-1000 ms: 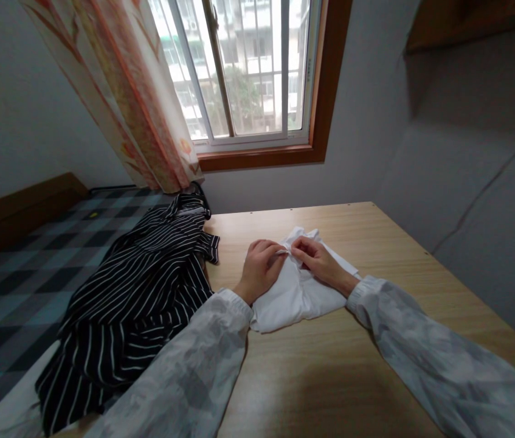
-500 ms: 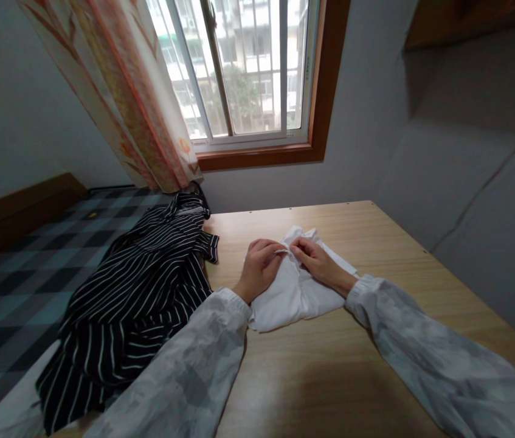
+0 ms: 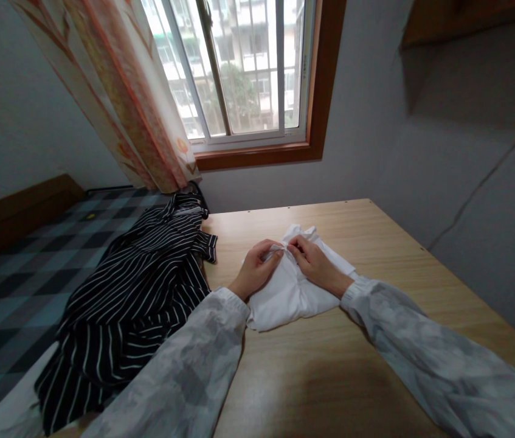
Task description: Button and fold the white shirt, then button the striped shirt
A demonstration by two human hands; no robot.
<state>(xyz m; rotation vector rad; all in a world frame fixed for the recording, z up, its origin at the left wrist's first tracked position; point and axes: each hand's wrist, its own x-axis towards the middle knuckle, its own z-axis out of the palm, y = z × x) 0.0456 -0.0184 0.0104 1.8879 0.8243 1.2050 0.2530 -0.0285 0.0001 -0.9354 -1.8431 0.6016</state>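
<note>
A white garment [image 3: 279, 299], apparently a folded shirt, lies bunched on the wooden table [image 3: 303, 377]. My left hand [image 3: 257, 267] pinches its upper part between thumb and fingers from the left. From the right, my right hand [image 3: 312, 261] grips the same cloth, its fingertips almost meeting those of the left. Between the two hands the fabric is gathered and slightly raised. Whatever small detail the fingertips hold there is too small to make out.
A black garment with white stripes [image 3: 134, 286] lies left of the white one, over the table's edge and a checked bedspread [image 3: 20, 274]. Behind the table are a window [image 3: 248, 73] and a patterned curtain [image 3: 124, 91]. A brown shelf [image 3: 471, 24] juts out at upper right.
Both hands stay on the white cloth, their fingers shifting slightly at the pinched spot. The whole view has moved a little.
</note>
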